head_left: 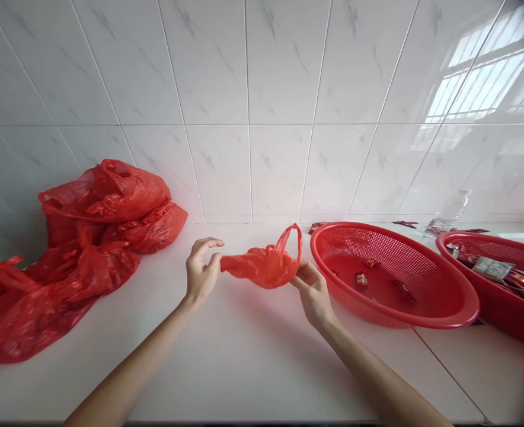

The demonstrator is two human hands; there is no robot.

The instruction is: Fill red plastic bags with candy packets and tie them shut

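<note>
A small crumpled red plastic bag (266,268) is held up over the white counter between my hands, one loop handle standing up at its right side. My right hand (313,292) pinches the bag's right end. At the bag's left tip is my left hand (202,273), its fingers curved and apart, with the thumb close to the plastic and nothing gripped between thumb and forefinger. To the right of my right hand stands a red perforated basket (395,314) with a few small wrapped pieces (362,279) at its bottom.
Several filled red plastic bags (124,198) are heaped on the left of the counter (244,367). At the far right, another red basket (506,308) holds many wrapped packets. A clear bottle (455,207) lies near the tiled wall (280,172) behind the baskets.
</note>
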